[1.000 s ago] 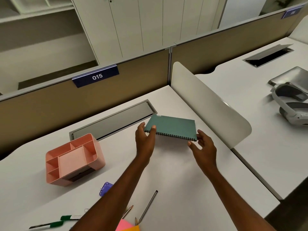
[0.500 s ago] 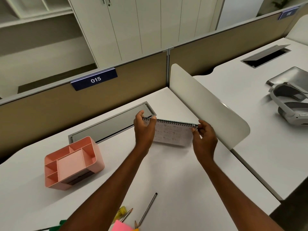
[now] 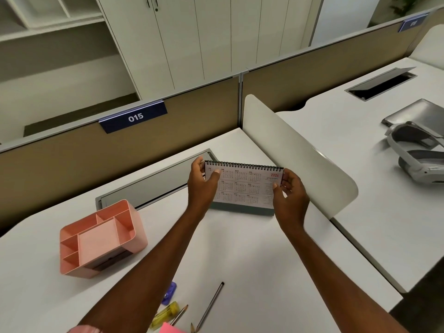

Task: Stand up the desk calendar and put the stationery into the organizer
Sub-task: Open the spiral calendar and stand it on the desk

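**Desk calendar held at both ends, spiral uppermost**

My left hand pinches the left end of the desk calendar, thumb on the printed face. My right hand pinches the right end the same way. The calendar sits between them at 12 o'clock from me, its long axis running from 9 to 3 o'clock. Its spiral binding is on top and its teal base edge is down at the white desk; I cannot tell whether the base rests fully on it. Both hands are equally near, so I judge the coming move to be a level setting-down. The pink organizer stands at 8 o'clock from my left hand, well apart. A pencil and a yellow highlighter lie at 6 o'clock, close to me.
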A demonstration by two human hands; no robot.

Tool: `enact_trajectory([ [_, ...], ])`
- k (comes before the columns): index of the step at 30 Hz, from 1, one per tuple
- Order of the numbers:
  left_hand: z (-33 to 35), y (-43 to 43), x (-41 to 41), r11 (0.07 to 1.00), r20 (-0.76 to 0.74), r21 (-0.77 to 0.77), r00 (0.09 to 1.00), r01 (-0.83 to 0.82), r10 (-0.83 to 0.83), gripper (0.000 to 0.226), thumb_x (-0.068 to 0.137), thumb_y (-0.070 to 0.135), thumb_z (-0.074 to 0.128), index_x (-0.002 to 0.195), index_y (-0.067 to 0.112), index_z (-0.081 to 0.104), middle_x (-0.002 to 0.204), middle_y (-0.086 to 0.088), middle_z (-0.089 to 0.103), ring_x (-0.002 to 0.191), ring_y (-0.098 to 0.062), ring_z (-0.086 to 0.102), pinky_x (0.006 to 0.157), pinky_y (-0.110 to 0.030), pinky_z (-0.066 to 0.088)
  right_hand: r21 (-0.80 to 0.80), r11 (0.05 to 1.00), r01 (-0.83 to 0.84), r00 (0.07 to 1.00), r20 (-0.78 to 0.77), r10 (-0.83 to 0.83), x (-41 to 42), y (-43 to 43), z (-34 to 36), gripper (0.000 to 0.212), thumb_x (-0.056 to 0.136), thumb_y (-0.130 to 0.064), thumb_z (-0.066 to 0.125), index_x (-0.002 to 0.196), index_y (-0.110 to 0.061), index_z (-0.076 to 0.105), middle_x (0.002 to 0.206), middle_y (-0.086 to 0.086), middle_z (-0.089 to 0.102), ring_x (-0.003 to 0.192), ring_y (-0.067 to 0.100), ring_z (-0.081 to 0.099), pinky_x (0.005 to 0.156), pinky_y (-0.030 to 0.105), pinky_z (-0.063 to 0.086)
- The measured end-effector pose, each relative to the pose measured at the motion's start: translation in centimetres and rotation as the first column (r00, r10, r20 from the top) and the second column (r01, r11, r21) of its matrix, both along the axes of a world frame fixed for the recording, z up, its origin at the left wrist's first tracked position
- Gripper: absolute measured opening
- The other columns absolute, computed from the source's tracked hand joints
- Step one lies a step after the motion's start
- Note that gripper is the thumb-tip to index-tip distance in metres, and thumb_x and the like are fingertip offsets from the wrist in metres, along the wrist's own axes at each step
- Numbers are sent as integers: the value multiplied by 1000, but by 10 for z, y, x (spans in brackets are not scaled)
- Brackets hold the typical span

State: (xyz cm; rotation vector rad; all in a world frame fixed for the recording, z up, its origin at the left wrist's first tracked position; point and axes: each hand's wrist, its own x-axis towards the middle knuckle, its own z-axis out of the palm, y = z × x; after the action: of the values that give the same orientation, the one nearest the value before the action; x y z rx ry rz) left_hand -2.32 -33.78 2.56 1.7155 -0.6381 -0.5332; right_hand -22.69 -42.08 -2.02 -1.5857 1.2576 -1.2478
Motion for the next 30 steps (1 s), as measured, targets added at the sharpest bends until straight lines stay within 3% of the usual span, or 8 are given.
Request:
enact_trajectory([
  [4, -23, 8, 1, 999, 9, 35, 1000, 17, -17, 52, 99, 20, 65, 146, 23, 43, 130, 5, 59, 116, -11, 57, 64, -3, 50, 30, 999, -31, 1000, 1, 31, -4, 3, -10, 54, 94, -2, 66, 141, -23, 51, 128, -3, 64, 114, 12, 65, 95, 31, 59],
  [9, -63, 12, 1, 995, -7, 96, 1000, -9, 10, 36, 95, 19, 71, 122, 18, 48, 126, -3, 60, 114, -22, 64, 72, -14, 57, 109, 992, -59, 998, -1, 59, -10, 15, -30, 49, 91, -1, 69, 129, -23, 49, 116, -6, 65, 105, 11, 66, 93, 34, 60],
  [12, -76, 14, 0, 992, -22, 126, 1000, -8, 11, 35, 95, 24, 73, 113, 15, 44, 120, -6, 61, 110, -21, 65, 70, -12, 56, 159, 985, -74, 997, -26, 79, -11, 18, -43, 44, 88, -3, 74, 118, -23, 49, 112, -10, 65, 103, 10, 66, 89, 29, 60],
  [15, -86, 14, 3, 980, -83, 180, 994, 80, -66, 36, 97, 32, 70, 120, 16, 46, 125, -3, 64, 115, -23, 65, 84, -22, 56, 253, 963, -99, 992, -51, 115, -10, 17, -49, 40, 88, -6, 76, 114, -19, 49, 111, -5, 65, 101, 17, 67, 74, 8, 54],
  [17, -92, 14, 7, 965, -125, 211, 983, 157, -133, 42, 96, 33, 70, 129, 18, 48, 134, 0, 63, 122, -22, 61, 99, -33, 55, 308, 941, -139, 984, -67, 167, -7, 16, -54, 40, 87, -8, 77, 116, -18, 52, 115, -3, 66, 103, 17, 66, 70, 3, 51],
  [23, -103, 7, 27, 901, -193, 304, 946, 310, -260, 73, 78, 35, 85, 139, 34, 45, 140, 7, 59, 126, -20, 58, 108, -48, 52, 365, 902, -232, 943, -142, 300, -12, 9, -69, 49, 83, -16, 80, 124, -29, 57, 114, -10, 67, 102, 11, 66, 75, 9, 54],
  [27, -99, -5, 37, 877, -204, 315, 928, 363, -311, 78, 75, 25, 87, 141, 34, 46, 137, 6, 62, 125, -19, 59, 109, -48, 51, 370, 891, -262, 923, -173, 343, -15, 4, -72, 52, 82, -15, 81, 127, -27, 60, 114, -13, 69, 103, 6, 67, 77, 8, 53],
  [30, -96, -17, 44, 859, -220, 325, 915, 396, -338, 80, 68, 29, 87, 139, 36, 50, 134, 8, 65, 124, -18, 60, 109, -47, 51, 372, 886, -277, 914, -181, 362, -15, 0, -76, 58, 81, -14, 82, 132, -28, 59, 117, -14, 68, 106, 7, 66, 81, 8, 53],
])
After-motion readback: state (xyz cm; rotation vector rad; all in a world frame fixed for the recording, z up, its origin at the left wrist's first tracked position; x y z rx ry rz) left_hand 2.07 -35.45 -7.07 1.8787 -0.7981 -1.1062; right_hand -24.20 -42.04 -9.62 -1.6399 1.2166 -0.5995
